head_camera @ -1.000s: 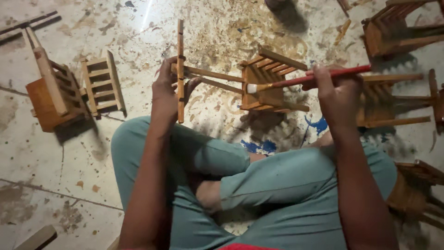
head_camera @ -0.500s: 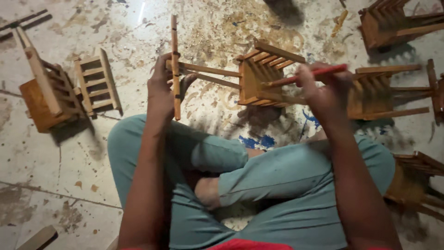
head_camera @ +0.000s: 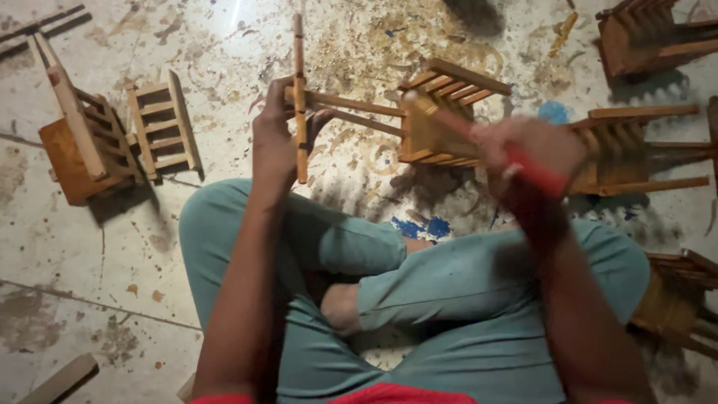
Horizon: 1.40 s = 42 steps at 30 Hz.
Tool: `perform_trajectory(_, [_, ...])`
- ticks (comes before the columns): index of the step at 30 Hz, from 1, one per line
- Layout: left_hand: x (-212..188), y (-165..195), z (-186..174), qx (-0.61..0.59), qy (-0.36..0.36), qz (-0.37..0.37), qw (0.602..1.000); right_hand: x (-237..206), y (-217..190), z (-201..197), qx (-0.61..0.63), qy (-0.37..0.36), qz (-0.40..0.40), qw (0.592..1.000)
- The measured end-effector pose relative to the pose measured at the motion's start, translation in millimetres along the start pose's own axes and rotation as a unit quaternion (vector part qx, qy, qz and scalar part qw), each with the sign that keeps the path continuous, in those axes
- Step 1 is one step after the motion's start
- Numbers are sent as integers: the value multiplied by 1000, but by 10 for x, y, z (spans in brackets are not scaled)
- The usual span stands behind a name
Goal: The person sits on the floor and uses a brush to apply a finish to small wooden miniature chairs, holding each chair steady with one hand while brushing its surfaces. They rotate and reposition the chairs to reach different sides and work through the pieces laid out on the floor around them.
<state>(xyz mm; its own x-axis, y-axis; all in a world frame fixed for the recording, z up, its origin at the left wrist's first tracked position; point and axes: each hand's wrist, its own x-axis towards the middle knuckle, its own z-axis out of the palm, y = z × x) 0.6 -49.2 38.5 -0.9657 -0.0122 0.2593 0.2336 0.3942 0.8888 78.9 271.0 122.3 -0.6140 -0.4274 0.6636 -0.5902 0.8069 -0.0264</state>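
Two hands work over a small wooden chair frame [head_camera: 419, 120] held above a pale, stained floor [head_camera: 112, 254] strewn with sawdust and shavings. The left hand [head_camera: 273, 142] is wrapped tight around one upright leg of that frame, a thin square stick standing on end, with two round rungs running from it to the slatted seat. The right hand [head_camera: 531, 150] is blurred; it is clenched on a red-handled tool [head_camera: 535, 172] whose pale end lies against the seat's side. No boxes or bins show. Toward the floor's left edge lie a finished little chair [head_camera: 75, 146] on its side and, just beside it, a ladder-like slatted panel [head_camera: 161, 127]. More small chairs [head_camera: 651, 37] crowd the right edge. Teal trousers [head_camera: 449, 284] cover the crossed legs below.
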Motion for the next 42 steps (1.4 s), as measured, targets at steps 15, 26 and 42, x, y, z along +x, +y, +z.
perform_trajectory(15, [-43,136,-30,29,12,3,1000,120,-497,473,354,-281,165,877])
perform_trajectory(26, [-23,98,-22,-3,-9,1,1000,138,379,-251,387,55,519,760])
perform_trajectory(42, [153,17,-32,57,24,7,998,71,-286,190,343,-145,36,927])
